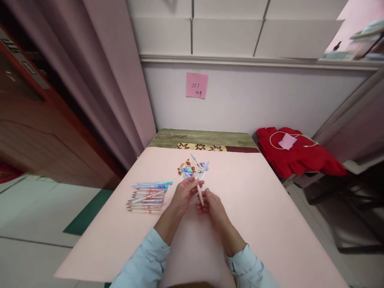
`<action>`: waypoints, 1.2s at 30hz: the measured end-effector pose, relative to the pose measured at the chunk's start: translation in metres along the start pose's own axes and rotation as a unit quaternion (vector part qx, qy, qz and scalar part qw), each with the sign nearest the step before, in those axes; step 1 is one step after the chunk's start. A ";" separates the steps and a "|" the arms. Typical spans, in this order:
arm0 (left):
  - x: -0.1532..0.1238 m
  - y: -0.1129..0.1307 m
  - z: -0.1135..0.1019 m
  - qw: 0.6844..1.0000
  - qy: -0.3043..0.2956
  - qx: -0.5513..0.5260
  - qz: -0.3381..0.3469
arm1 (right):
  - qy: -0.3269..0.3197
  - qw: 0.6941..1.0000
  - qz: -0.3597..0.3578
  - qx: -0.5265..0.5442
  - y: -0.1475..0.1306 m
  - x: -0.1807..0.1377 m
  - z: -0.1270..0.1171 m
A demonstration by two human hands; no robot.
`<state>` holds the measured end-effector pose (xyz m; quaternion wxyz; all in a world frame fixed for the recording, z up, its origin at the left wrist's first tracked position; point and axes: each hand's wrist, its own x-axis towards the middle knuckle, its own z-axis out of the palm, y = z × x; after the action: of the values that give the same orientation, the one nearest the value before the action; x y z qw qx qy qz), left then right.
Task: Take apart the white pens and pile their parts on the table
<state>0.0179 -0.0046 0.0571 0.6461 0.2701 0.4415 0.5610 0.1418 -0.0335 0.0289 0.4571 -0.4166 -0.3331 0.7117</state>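
Observation:
A beige pen point(199, 193) with a brown figure on its top end slants down between my hands, its narrow end towards me. My left hand point(185, 193) is closed on its upper part, thumb and fingers pinching it. My right hand point(212, 205) is at its lower end with curled fingers; the pen's end lies across these fingers. Just beyond my hands is a loose pile of pen parts point(192, 167) in blue, white and beige, with brown and blue toppers. To the left lies a stack of pens point(147, 201), mostly pale with red marks, with blue ones point(153, 185) along its far side.
A pale pink sheet point(255, 232) covers the table, whose green far end point(204, 137) shows against the white wall. A pink note point(197, 85) is stuck there. Red cloth point(279, 160) with a white cable lies right of the table. A curtain point(120, 80) hangs at left.

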 end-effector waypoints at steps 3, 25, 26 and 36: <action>-0.003 -0.011 0.000 0.999 0.002 -0.031 -0.024 | -0.045 0.998 0.004 0.038 0.000 -0.003 -0.001; -0.022 -0.013 0.007 0.998 0.006 -0.057 -0.020 | -0.190 0.957 0.130 0.175 0.002 -0.009 -0.001; -0.021 -0.013 0.007 0.999 0.021 -0.042 -0.007 | -0.179 0.966 0.117 0.145 0.003 -0.009 0.000; -0.020 -0.019 0.007 0.994 0.101 0.018 0.042 | -0.006 0.960 -0.148 -0.239 0.011 -0.011 0.015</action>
<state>0.0333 -0.0270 0.0495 0.5689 0.2422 0.5029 0.6040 0.1268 -0.0494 0.0297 0.4428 -0.4553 -0.5542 0.5381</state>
